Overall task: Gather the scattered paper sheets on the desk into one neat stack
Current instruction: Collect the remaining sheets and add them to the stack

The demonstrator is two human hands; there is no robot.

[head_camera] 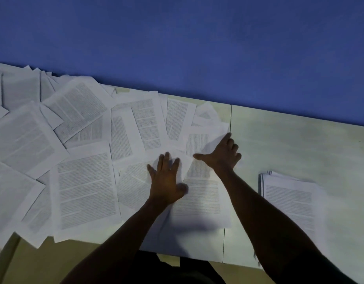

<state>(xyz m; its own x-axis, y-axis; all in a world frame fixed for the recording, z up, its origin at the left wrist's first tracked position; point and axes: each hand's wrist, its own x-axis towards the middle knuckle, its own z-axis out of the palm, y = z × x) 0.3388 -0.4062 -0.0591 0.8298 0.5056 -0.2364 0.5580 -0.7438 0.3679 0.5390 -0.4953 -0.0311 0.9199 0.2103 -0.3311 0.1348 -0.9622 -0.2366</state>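
Several printed paper sheets [85, 187] lie scattered and overlapping over the left half of the pale desk [289, 144]. My left hand [166, 179] presses flat on the sheets near the middle, fingers spread. To its right, my right hand [222, 154] rests on the right edge of a sheet [199, 140], thumb stretched left and the outer fingers curled at the paper's border; whether it grips the sheet is unclear. A stack of sheets [289, 199] lies on the desk to the right, apart from both hands.
A blue wall [177, 37] runs behind the desk's far edge. A seam [230, 119] divides the desk into two panels. Some sheets hang over the front edge at the left [33, 238]. Bare desk surface lies between the right hand and the stack.
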